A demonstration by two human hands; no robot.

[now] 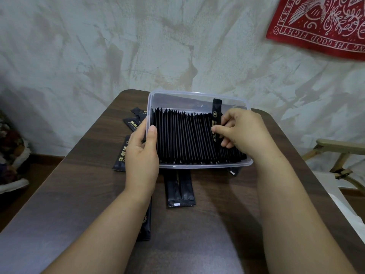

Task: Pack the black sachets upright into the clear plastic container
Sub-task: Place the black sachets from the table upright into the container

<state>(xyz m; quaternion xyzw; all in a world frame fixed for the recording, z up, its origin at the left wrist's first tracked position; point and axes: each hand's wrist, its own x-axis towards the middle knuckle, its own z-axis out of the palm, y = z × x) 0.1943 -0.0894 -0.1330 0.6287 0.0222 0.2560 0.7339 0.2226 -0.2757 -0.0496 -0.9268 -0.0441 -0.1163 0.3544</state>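
One black sachet [216,115] upright, long axis vertical

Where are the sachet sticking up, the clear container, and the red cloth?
sticking-up sachet [216,107]: head view, its upper end.
clear container [197,166]: head view, its near rim.
red cloth [324,22]: head view, its patterned middle.

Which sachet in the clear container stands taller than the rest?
The gold-logo sachet near the right end of the container, pinched by the right hand; its top rises well above the packed row, whose tops sit roughly level.
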